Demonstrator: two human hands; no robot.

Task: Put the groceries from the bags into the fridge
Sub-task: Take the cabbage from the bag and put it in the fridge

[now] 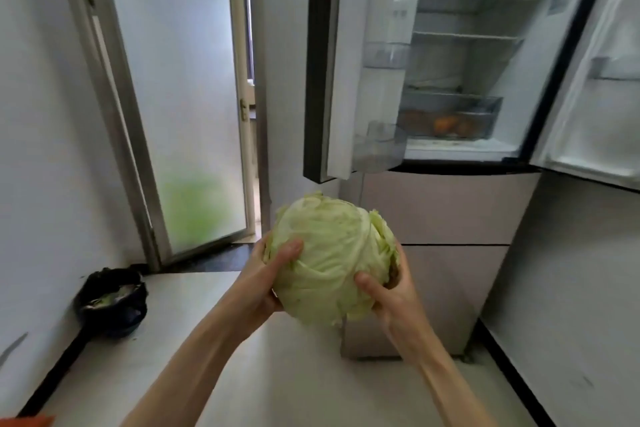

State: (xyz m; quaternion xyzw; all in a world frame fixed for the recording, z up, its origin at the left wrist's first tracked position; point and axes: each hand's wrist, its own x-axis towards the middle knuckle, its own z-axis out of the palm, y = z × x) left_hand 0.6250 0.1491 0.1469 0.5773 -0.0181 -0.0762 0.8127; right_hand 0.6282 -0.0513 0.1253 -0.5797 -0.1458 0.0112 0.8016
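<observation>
Both hands grip a pale green cabbage point(332, 260) in mid-air above the floor, the left hand point(266, 279) on its left side with the thumb curled over the leaves, the right hand point(391, 295) cupping its lower right. Beyond it the fridge point(460, 90) stands with both upper doors open; its clear crisper drawer point(450, 114) holds what look like orange fruits, blurred. Against the left wall sits a bin lined with a black bag point(110, 302).

frosted glass door point(180, 97) beside white wall point(38, 114), pale floor point(214, 340).

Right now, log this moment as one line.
both hands: left, right hold pale green round cabbage | grey fridge doors open
</observation>
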